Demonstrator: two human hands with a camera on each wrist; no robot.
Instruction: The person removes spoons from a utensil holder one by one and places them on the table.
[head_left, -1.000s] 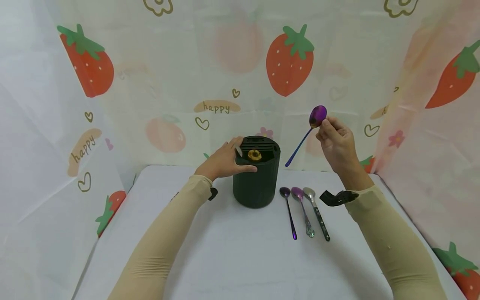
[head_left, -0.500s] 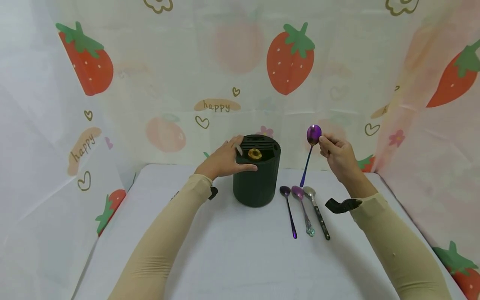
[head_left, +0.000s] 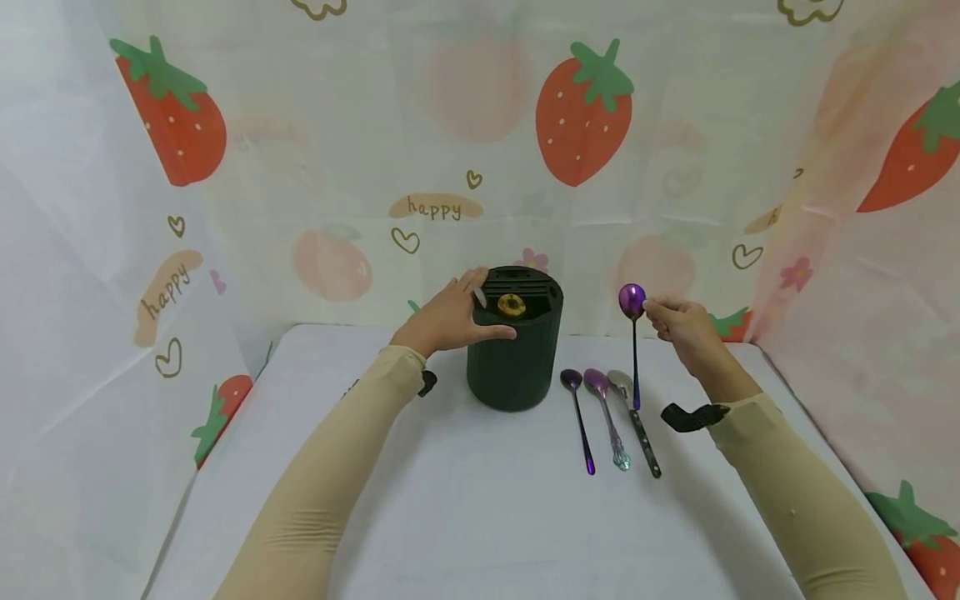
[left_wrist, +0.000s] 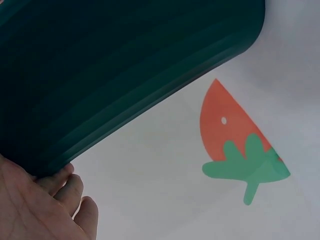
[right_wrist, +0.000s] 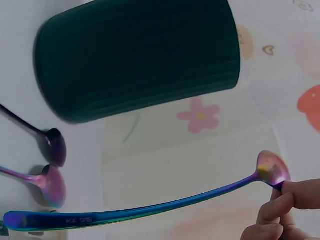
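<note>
A dark green utensil holder (head_left: 513,367) stands upright on the table, a gold-coloured piece (head_left: 512,305) showing in its slotted top. My left hand (head_left: 450,319) grips it round the upper left rim, thumb along the front; the left wrist view shows its fingers (left_wrist: 70,192) against the green wall. My right hand (head_left: 686,327) pinches a purple-blue iridescent spoon (head_left: 632,302) by the edge of its bowl. The handle hangs down, in the head view overlapping a silver spoon with a dark handle (head_left: 645,446). Left of that lie a pink-purple spoon (head_left: 609,417) and a dark purple spoon (head_left: 579,417).
The white table (head_left: 450,517) is enclosed at the back and sides by a cloth (head_left: 360,108) printed with strawberries. The three lying spoons are side by side, just right of the holder, handles toward the front edge.
My right hand has lowered and shifted slightly right, bringing the spoon down and turning its handle from a leftward slant to nearly vertical. The left hand has stayed on the holder.
</note>
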